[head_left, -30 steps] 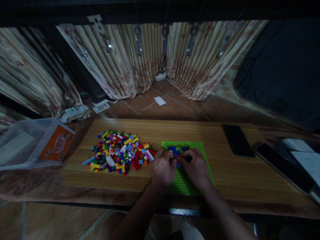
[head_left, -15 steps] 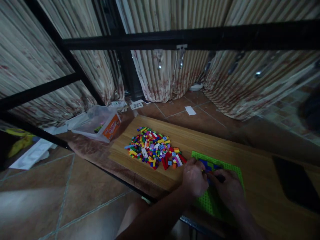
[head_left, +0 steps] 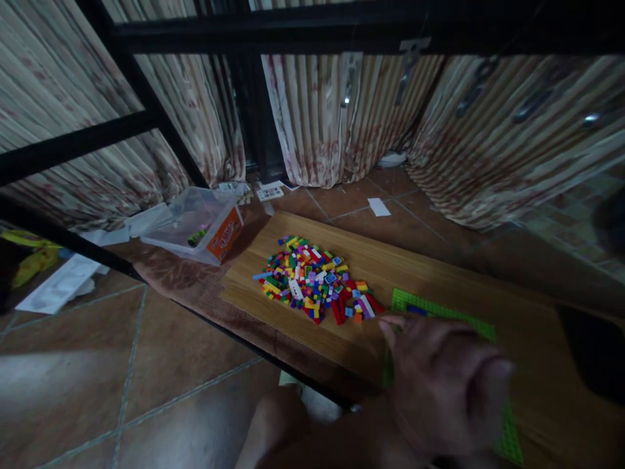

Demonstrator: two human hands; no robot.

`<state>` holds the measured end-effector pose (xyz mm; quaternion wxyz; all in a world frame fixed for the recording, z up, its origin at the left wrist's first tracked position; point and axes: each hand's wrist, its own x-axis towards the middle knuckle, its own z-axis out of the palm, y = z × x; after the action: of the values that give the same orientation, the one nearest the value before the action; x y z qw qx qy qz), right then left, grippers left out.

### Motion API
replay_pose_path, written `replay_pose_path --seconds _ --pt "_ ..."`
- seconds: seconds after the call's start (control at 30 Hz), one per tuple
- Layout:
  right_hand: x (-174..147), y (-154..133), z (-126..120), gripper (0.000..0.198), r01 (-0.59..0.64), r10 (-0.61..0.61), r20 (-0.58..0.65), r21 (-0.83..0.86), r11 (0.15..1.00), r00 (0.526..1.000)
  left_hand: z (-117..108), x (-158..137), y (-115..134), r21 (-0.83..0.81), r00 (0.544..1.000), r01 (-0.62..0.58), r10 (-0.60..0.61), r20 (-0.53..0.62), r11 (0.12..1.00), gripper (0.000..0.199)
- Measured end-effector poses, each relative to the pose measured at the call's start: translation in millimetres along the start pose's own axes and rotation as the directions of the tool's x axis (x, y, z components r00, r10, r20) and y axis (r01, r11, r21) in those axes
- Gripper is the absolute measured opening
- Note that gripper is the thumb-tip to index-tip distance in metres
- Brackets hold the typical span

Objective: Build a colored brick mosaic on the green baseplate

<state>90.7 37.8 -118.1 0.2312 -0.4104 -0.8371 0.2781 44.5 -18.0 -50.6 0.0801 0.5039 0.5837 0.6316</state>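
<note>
My left hand (head_left: 449, 384), blurred and large in front, is raised over the green studded baseplate (head_left: 510, 430) with its fingers curled. Whatever those fingers hold, if anything, is hidden. Fingertips (head_left: 390, 324) show at the plate's left edge, beside the loose bricks; I cannot tell which hand they belong to. My right hand is otherwise hidden behind the left. A dark blue brick (head_left: 416, 310) sits on the plate's far part. To the left lies a heap of mixed coloured building bricks (head_left: 312, 277).
The wooden board (head_left: 415, 260) carries the bricks, baseplate and a black flat object (head_left: 593, 355) at right. A clear plastic box (head_left: 190, 221) with an orange label stands beyond its left end. Dark metal bars (head_left: 312, 32) cross in front of curtains (head_left: 332, 124).
My left hand has come up towards the camera and moved right, now covering most of the baseplate and my right hand. The whole view has shifted slightly.
</note>
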Motion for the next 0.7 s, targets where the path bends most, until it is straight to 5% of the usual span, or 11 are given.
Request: replay_pose_path --seconds 0.2,0.43,0.7 --pt "-2 -50 55 0.014 0.230 -0.228 0.057 -0.029 0.973 0.972 18 -13 13 -0.100 0.996 -0.064 0.071 0.061 0.993 0.021" --pt "10 -61 70 0.017 0.148 -0.141 0.049 -0.215 0.965 0.989 11 -2 2 -0.136 0.983 -0.071 0.092 0.156 0.988 0.025" --pt "8 -76 70 0.010 0.113 -0.110 -0.116 0.020 0.993 0.987 7 -7 1 -0.161 0.980 -0.107 0.131 0.148 0.981 0.015"
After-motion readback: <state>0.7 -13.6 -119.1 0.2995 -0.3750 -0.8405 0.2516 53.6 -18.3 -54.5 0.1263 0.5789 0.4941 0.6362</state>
